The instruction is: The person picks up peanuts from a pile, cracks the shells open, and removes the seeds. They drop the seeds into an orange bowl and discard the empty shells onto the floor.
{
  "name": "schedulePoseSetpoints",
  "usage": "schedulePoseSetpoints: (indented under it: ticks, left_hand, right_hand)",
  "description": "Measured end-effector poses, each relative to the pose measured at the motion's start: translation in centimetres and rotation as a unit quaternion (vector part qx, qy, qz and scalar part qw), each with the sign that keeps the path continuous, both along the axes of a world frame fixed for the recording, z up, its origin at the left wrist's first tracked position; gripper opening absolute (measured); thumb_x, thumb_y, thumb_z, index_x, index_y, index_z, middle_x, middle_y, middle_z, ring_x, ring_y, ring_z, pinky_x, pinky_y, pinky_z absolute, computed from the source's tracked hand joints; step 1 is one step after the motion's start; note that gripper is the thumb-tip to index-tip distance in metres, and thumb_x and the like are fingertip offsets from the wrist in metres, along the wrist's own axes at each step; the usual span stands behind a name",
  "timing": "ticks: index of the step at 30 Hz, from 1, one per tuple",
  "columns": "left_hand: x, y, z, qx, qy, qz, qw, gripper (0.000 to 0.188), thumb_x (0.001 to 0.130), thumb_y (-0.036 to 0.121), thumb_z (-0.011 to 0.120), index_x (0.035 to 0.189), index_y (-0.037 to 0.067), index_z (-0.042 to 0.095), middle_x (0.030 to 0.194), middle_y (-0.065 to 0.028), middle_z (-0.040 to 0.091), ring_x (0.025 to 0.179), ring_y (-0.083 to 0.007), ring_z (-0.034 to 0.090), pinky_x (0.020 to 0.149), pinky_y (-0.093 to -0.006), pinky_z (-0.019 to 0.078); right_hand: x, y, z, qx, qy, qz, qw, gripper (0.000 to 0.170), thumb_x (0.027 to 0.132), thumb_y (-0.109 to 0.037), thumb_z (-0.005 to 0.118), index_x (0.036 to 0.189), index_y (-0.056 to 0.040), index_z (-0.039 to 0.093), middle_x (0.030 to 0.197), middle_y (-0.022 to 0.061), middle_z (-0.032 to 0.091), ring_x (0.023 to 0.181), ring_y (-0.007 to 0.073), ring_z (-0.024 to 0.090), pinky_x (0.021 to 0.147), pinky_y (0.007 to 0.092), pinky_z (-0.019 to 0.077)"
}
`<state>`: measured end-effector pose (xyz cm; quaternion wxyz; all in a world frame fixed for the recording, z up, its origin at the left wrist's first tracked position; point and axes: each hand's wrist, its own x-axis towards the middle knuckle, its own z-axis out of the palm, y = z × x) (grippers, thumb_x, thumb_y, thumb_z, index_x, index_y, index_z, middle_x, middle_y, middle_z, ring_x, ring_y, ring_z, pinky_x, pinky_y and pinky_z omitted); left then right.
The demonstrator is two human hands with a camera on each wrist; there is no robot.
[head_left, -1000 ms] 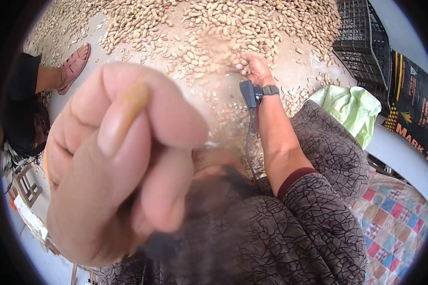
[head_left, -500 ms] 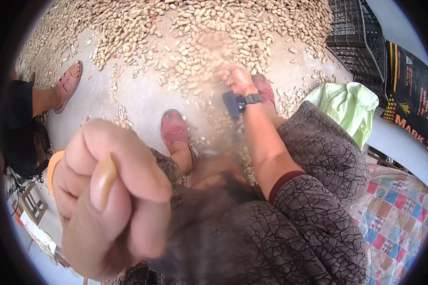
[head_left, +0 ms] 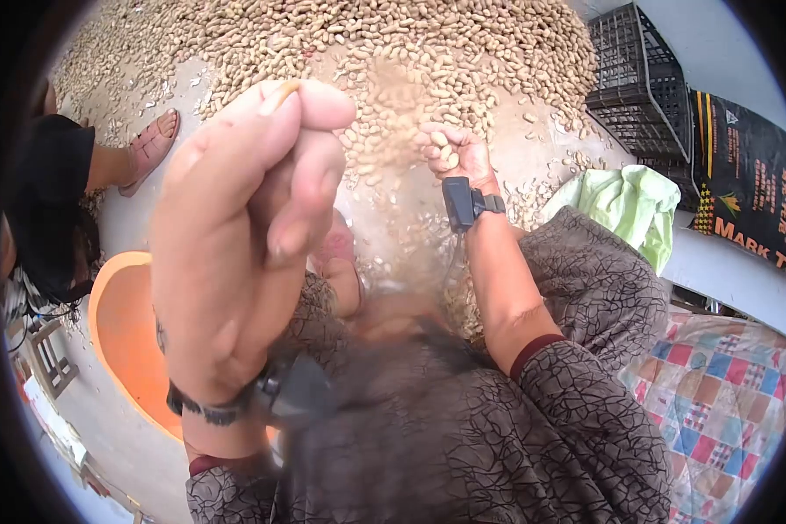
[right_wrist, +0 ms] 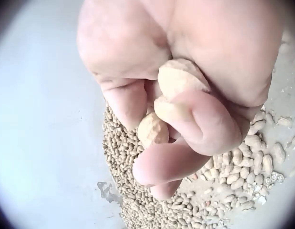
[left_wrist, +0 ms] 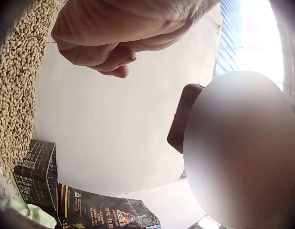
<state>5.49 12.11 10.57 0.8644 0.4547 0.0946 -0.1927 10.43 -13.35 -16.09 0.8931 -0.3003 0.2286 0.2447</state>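
Note:
My left hand [head_left: 249,210] is raised close in front of the head camera. Its fingers are curled and the thumb tip lies against the index finger; nothing shows between them. In the left wrist view the same hand [left_wrist: 123,28] appears at the top against a pale wall. Over the near edge of the peanut pile [head_left: 393,44], my right hand [head_left: 463,162] is palm up and grips unshelled peanuts [right_wrist: 181,78]. The right wrist view has curled fingers [right_wrist: 214,126] around them, and part of the peanuts is hidden by these fingers.
An orange basin [head_left: 118,306] stands on the floor at left, near another person's sandalled foot [head_left: 153,148]. Black crates [head_left: 633,79], a printed black sack [head_left: 747,192] and a light green sack [head_left: 620,205] stand at right. Shell bits litter the floor.
The left hand has shifted, bringing its wrist strap and the orange basin into fuller view. The right hand has turned so that peanuts show in its palm.

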Motion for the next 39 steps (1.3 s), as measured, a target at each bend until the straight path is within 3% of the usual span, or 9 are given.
schedulePoseSetpoints:
  ticks: [6, 10, 15, 18, 24, 30, 32, 36, 39]
  left_hand:
    - [0.4, -0.3, -1.7, -0.003, -0.048, -0.019, 0.999, 0.022, 0.093, 0.014, 0.044, 0.102, -0.004, 0.052, 0.067, -0.0008, 0.050, 0.046, -0.0026, 0.035, 0.041, -0.0159, 0.0270]
    - [1.0, -1.2, -2.5, 0.024, -0.067, -0.027, 0.997, 0.024, 0.091, 0.012, 0.047, 0.107, -0.005, 0.052, 0.070, -0.0007, 0.053, 0.048, -0.0019, 0.038, 0.041, -0.0148, 0.0278]
    - [1.2, -3.1, -2.7, 0.053, -0.080, -0.047, 0.994, 0.022, 0.090, 0.011, 0.050, 0.105, -0.004, 0.056, 0.070, 0.0002, 0.055, 0.050, -0.0011, 0.041, 0.042, -0.0134, 0.0304]
    - [0.8, -4.3, -2.8, 0.070, -0.095, -0.071, 0.990, 0.020, 0.088, 0.013, 0.053, 0.101, -0.002, 0.059, 0.070, 0.0014, 0.057, 0.052, -0.0003, 0.043, 0.044, -0.0127, 0.0319]
    - [0.0, -6.2, -1.6, 0.059, -0.152, -0.124, 0.979, 0.020, 0.086, 0.014, 0.058, 0.101, 0.000, 0.057, 0.071, 0.0008, 0.058, 0.055, -0.0008, 0.047, 0.046, -0.0132, 0.0345]
    - [-0.8, -7.8, -0.4, 0.051, -0.220, -0.076, 0.971, 0.029, 0.084, 0.014, 0.062, 0.106, 0.000, 0.049, 0.070, 0.0014, 0.056, 0.055, -0.0021, 0.045, 0.047, -0.0144, 0.0336]
    - [-0.7, -8.0, -0.2, 0.058, -0.224, -0.082, 0.969, 0.028, 0.081, -0.001, 0.056, 0.106, -0.007, 0.045, 0.076, -0.0098, 0.061, 0.068, -0.0151, 0.060, 0.064, -0.0275, 0.0496]
    - [-1.2, -9.2, 0.5, 0.166, -0.270, -0.102, 0.943, 0.019, 0.082, -0.003, 0.052, 0.100, -0.007, 0.050, 0.073, -0.0100, 0.060, 0.065, -0.0163, 0.060, 0.063, -0.0286, 0.0498]
    - [-1.1, -10.0, 0.1, 0.116, -0.249, -0.115, 0.955, 0.013, 0.084, 0.000, 0.052, 0.097, -0.005, 0.053, 0.072, -0.0084, 0.060, 0.065, -0.0141, 0.060, 0.063, -0.0268, 0.0491]
  right_hand:
    - [-0.3, 0.5, 5.5, 0.102, -0.155, 0.050, 0.981, 0.031, 0.083, -0.012, 0.053, 0.110, 0.0020, 0.049, 0.098, 0.0243, 0.059, 0.055, 0.0092, 0.047, 0.040, 0.0184, 0.0342]
    - [-0.9, 1.4, 10.2, 0.079, -0.230, 0.047, 0.969, 0.032, 0.085, -0.013, 0.053, 0.113, -0.0004, 0.048, 0.092, 0.0222, 0.061, 0.050, 0.0075, 0.044, 0.039, 0.0186, 0.0332]
    - [-2.6, 2.3, 14.5, 0.103, -0.278, 0.059, 0.953, 0.029, 0.090, -0.026, 0.050, 0.101, 0.0003, 0.056, 0.073, 0.0099, 0.062, 0.047, 0.0092, 0.048, 0.039, 0.0191, 0.0359]
    - [-3.7, 2.7, 16.4, 0.103, -0.286, 0.051, 0.951, 0.029, 0.091, -0.026, 0.049, 0.101, 0.0009, 0.056, 0.068, 0.0085, 0.060, 0.045, 0.0102, 0.049, 0.038, 0.0184, 0.0365]
    - [-5.4, 2.8, 21.6, -0.012, -0.249, -0.015, 0.968, 0.026, 0.093, -0.027, 0.047, 0.085, -0.0033, 0.055, 0.058, 0.0050, 0.057, 0.041, 0.0088, 0.048, 0.036, 0.0178, 0.0360]
    - [-5.3, 3.5, 25.4, -0.061, -0.243, -0.039, 0.967, 0.028, 0.090, -0.030, 0.055, 0.074, -0.0069, 0.055, 0.052, 0.0001, 0.054, 0.040, 0.0070, 0.049, 0.034, 0.0161, 0.0345]
    - [-5.7, 3.8, 26.0, -0.201, -0.236, -0.042, 0.950, 0.032, 0.087, -0.034, 0.059, 0.071, -0.0067, 0.056, 0.052, -0.0009, 0.054, 0.040, 0.0063, 0.049, 0.034, 0.0158, 0.0335]
    - [-6.6, 2.4, 26.2, -0.330, -0.247, -0.026, 0.911, 0.032, 0.085, -0.036, 0.061, 0.072, -0.0063, 0.058, 0.053, -0.0009, 0.053, 0.041, 0.0039, 0.046, 0.035, 0.0154, 0.0319]
    - [-7.1, 1.2, 25.8, -0.278, -0.266, -0.027, 0.923, 0.031, 0.086, -0.034, 0.060, 0.073, -0.0060, 0.059, 0.057, 0.0004, 0.055, 0.043, 0.0032, 0.046, 0.035, 0.0150, 0.0322]
